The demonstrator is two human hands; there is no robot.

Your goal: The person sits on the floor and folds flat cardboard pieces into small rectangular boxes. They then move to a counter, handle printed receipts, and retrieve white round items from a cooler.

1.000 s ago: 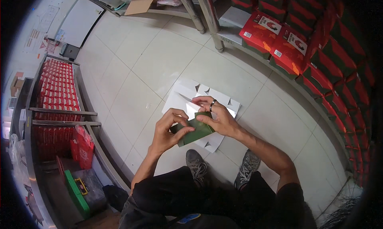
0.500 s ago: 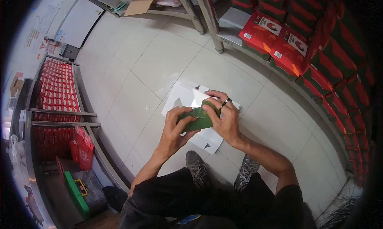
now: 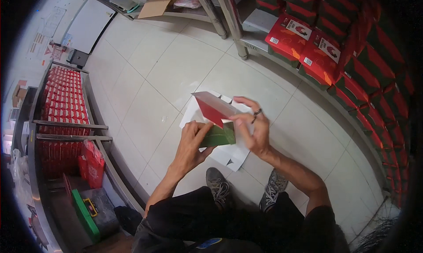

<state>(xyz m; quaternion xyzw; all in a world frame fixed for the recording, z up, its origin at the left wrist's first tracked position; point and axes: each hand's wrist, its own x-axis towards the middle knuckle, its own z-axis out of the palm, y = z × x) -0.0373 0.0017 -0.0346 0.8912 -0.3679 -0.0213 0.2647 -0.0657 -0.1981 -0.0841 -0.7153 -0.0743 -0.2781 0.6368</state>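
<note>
Shelving runs down the far left, a grey metal rack (image 3: 66, 125) packed with rows of red cartons (image 3: 61, 99), and below it sits a green-edged tool case (image 3: 90, 209) on the floor. Moving in, the left hand (image 3: 191, 140) comes up from the lower edge, its fingers (image 3: 203, 130) clamped on the left end of a green and red folded cardboard box (image 3: 218, 123), thumb on top, the rest curled beneath. That box hangs in the air over the pale tiled floor (image 3: 176, 68), right above a white flat die-cut card sheet (image 3: 229, 154) lying on the tiles, with its red flap (image 3: 211, 107) lifted up and pointing away to the left. On the other side, the right hand (image 3: 255, 132), ring on one finger, pinches the box's right end, fingers closed on the flap's edge. Two grey laced shoes (image 3: 218, 187) show just below. Far right, stacked red and green boxes (image 3: 308, 41) line the wall.
</note>
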